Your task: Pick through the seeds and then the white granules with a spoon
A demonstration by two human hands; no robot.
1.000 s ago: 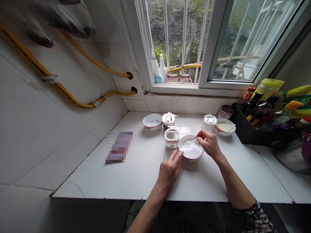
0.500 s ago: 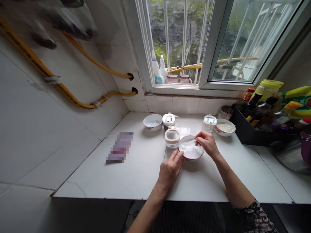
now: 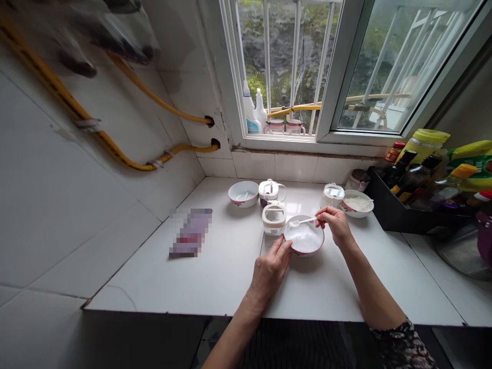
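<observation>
A bowl [image 3: 307,251] of white grains stands near the middle of the counter. My left hand [image 3: 270,266] grips its left rim between thumb and fingers. Pinched in my right hand [image 3: 334,224] is the handle of a small white spoon [image 3: 300,222], whose head is over the left part of the bowl. A lidded clear jar [image 3: 273,219] stands just left of the bowl, with a second jar [image 3: 268,191] holding dark contents behind it. To the right, behind my right hand, are a third jar [image 3: 332,195] and a bowl of pale contents [image 3: 356,203].
Another bowl [image 3: 243,195] with a spoon inside stands at the back left. A blurred purple packet [image 3: 191,233] lies on the left of the white counter [image 3: 226,277]. At the right are a black box [image 3: 403,218] of bottles and a glass lid [image 3: 463,251].
My right hand has moved slightly right and up, and the spoon now shows more fully above the white grains. My left hand stays on the bowl's rim.
</observation>
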